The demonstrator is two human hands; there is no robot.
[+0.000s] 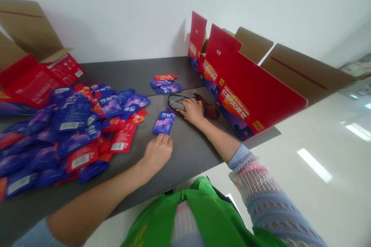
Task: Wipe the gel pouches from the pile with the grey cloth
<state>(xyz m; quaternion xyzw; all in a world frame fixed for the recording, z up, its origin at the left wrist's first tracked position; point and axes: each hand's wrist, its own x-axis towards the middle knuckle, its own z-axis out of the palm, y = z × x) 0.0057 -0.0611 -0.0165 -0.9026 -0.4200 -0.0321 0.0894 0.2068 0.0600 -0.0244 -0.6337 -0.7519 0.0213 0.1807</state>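
My right hand (192,110) rests on a dark pouch with red trim and a grey lining (177,103), its fingers curled over the pouch's open mouth. My left hand (158,151) lies on the dark table (185,150) in a loose fist, just below a single purple sachet (164,122); I cannot see anything in it. A big heap of purple and red sachets (66,127) spreads over the table's left half. A few more sachets (165,84) lie beyond the pouch.
Open red printed cartons (246,96) stand in a row at the right, with brown cardboard flaps (301,71) behind. Another opened box with red cartons (34,73) sits at the far left. A white wall backs the table; glossy floor lies to the right.
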